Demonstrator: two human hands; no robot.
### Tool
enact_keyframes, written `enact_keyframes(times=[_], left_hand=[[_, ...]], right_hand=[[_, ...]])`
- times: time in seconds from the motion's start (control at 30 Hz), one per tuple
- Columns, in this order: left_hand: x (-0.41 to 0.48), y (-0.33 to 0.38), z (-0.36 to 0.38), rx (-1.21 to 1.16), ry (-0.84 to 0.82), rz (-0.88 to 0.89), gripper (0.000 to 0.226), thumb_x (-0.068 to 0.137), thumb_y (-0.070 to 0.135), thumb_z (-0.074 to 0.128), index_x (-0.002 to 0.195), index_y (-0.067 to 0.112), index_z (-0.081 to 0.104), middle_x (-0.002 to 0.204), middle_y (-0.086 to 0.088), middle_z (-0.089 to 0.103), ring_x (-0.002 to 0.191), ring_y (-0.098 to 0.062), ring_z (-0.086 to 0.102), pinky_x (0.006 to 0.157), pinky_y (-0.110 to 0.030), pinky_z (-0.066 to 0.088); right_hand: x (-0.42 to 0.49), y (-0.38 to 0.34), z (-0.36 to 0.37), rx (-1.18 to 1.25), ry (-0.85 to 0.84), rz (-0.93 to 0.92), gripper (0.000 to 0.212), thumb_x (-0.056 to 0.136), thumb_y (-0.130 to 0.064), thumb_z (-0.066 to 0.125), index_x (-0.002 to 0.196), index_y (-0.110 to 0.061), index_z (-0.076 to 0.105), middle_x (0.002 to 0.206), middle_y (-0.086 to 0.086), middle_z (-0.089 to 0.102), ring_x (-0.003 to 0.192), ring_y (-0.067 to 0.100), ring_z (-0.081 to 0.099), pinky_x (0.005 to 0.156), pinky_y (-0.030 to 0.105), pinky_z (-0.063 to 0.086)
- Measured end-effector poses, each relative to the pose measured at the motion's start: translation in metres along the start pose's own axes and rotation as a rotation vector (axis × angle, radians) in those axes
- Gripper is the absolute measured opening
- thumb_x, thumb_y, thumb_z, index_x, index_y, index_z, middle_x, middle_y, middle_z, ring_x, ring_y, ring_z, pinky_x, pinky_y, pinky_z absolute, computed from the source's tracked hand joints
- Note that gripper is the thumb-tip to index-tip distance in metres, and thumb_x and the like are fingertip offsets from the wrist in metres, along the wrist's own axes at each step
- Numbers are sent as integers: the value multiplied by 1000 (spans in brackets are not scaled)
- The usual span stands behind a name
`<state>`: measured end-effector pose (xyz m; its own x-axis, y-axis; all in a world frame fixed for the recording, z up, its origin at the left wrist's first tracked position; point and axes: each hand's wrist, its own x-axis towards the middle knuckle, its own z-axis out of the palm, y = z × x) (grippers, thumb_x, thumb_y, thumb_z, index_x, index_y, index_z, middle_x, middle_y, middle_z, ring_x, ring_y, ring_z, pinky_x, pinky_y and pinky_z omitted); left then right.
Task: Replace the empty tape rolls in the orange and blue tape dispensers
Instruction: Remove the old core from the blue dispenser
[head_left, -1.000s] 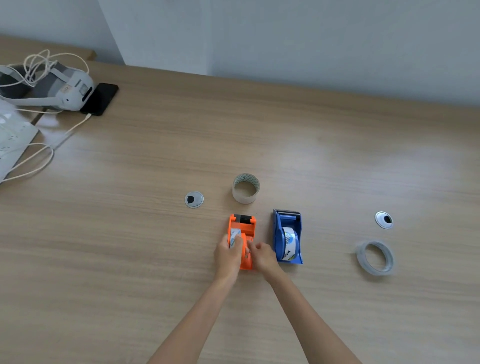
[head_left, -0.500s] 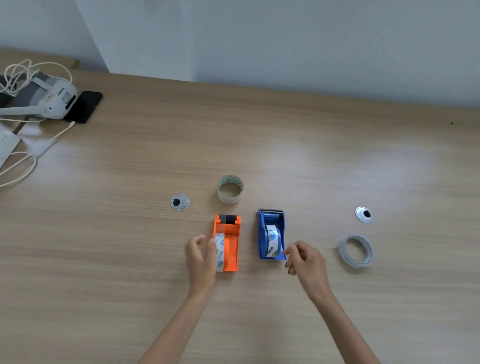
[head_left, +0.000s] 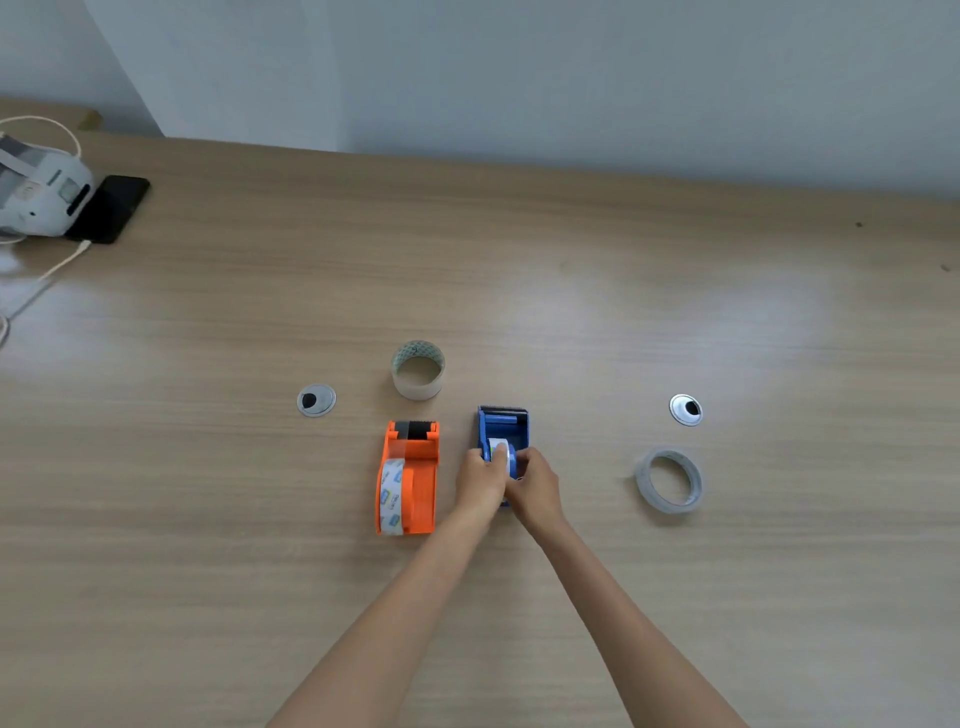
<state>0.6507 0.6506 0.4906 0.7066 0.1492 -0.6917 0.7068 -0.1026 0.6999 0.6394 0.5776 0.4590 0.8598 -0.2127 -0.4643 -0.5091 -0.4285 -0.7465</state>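
On table: left hand & right hand both curl round blue dispenser at its roll end, with orange dispenser just beside, untouched. Prob. light, hard, slick plastic; grip side walls, not blade.

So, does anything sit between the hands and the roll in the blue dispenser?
Nothing visible does. The left hand and right hand both grip the roll in the blue dispenser; the orange dispenser stands apart to the left.
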Motion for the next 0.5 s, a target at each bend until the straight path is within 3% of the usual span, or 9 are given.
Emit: enact_keyframes(times=[0.07, 0.13, 0.2, 0.27, 0.37, 0.5], left_hand=[[4, -5, -2, -5, -7, -11, 30, 95, 30, 47, 72, 10, 48, 64, 0, 44, 62, -16, 45, 53, -26, 33], [9, -14, -4, 14, -17, -1, 35, 93, 27, 53, 63, 14, 42, 61, -1, 42, 57, -15, 40, 54, -26, 33], [8, -18, -5, 9, -66, -13, 28, 90, 27, 58, 69, 13, 46, 67, -5, 49, 65, -21, 48, 64, -33, 41], [4, -23, -6, -4, -118, -26, 21, 90, 27, 60, 85, 7, 55, 80, -8, 59, 79, -26, 59, 75, -38, 50], [-1, -26, -7, -36, -141, -37, 29, 89, 21, 61, 109, 1, 55, 106, -14, 66, 102, -29, 65, 88, -44, 54], [-2, -27, -11, -6, -128, -39, 20, 90, 18, 60, 105, 8, 53, 112, -14, 66, 104, -30, 64, 89, -46, 52]], right_hand=[[-1, 4, -2, -4, 3, -21, 28, 80, -22, 66, 86, 4, 56, 73, 9, 54, 66, 20, 48, 60, 33, 41], [-6, 8, -8, 0, 10, -36, 22, 80, -21, 67, 81, 0, 60, 68, 6, 57, 62, 16, 49, 58, 30, 38], [-12, 12, -14, 4, 12, -55, 15, 81, -20, 68, 75, -7, 64, 62, 2, 59, 56, 11, 48, 55, 26, 37], [-17, 17, -22, 45, 0, -72, 16, 83, -19, 66, 74, -6, 68, 63, 9, 64, 57, 11, 50, 57, 28, 39], [-22, 19, -33, 111, -8, -62, 14, 82, -19, 69, 75, -7, 72, 69, 16, 69, 60, 12, 54, 58, 30, 43], [-19, 16, -53, 120, 79, -58, 13, 83, -14, 67, 70, -12, 70, 56, -5, 66, 49, 0, 56, 58, 24, 43]])
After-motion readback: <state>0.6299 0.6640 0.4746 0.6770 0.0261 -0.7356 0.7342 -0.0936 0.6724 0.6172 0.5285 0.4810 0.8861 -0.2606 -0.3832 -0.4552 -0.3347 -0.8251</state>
